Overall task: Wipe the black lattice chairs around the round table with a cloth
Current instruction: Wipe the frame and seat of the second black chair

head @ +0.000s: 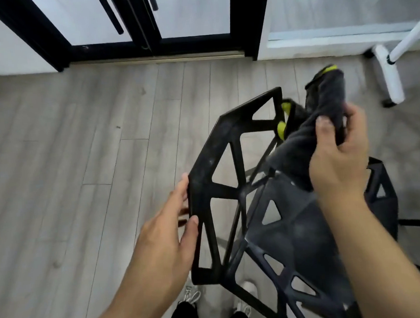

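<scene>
Black moulded-plastic lattice chair (pixel 233 182) sits at 5 o'clock: rigid, probably light. Left hand (pixel 169 233) grasps the backrest's outer edge, a sound hold. Right hand (pixel 338 155) clenches the limp dark-grey cloth with yellow-green trim (pixel 308 127) at 2 o'clock; blurred there.

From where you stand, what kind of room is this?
Probably a home or small office room: grey wood-plank floor, black-framed glass sliding doors, and a black lattice chair being cleaned.

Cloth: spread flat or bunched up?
Bunched. The dark cloth is gathered in the right hand, fingers curled round it, folds hanging over the chair; not flat on anything.
</scene>
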`<state>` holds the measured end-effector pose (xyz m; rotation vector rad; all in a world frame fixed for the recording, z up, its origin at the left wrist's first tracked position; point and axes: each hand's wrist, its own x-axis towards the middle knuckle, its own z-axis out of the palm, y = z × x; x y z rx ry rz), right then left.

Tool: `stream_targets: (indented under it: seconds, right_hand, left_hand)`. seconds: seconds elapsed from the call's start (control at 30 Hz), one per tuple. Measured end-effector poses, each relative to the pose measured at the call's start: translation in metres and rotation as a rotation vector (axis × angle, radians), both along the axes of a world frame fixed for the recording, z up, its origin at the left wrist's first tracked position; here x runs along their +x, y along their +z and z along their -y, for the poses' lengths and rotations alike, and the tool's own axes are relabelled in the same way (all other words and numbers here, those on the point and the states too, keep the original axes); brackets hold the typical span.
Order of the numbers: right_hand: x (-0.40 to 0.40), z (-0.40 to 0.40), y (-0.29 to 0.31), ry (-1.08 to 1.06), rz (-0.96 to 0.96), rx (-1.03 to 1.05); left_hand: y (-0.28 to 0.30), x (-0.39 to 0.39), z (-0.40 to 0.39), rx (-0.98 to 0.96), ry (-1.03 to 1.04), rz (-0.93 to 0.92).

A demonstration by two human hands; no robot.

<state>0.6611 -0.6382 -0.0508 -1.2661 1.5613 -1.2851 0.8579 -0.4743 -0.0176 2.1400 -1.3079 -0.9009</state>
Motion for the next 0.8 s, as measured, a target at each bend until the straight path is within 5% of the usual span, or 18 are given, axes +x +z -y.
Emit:
stream_targets:
  seconds: [0.17,0.33,0.63,0.8]
  right_hand:
    - [0.040,0.056,-0.019,0.117,-0.073,-0.100]
    - [0.075,0.056,-0.043,0.155,-0.365,-0.097]
    - [0.099,-0.117,-0.032,0.459,-0.146,-0.131]
    - [0.090,-0.090,-0.034,0.467,-0.268,-0.239]
  left_hand:
    - [-0.007,0.006,-0.005,-0.061,0.024,-0.148]
    - [-0.018,0.011,-0.008,-0.072,0.026,-0.233]
    - [-0.019,0.020,-0.007,-0.074,0.010,-0.313]
    - [-0.021,0.016,-0.008,-0.084,0.042,-0.334]
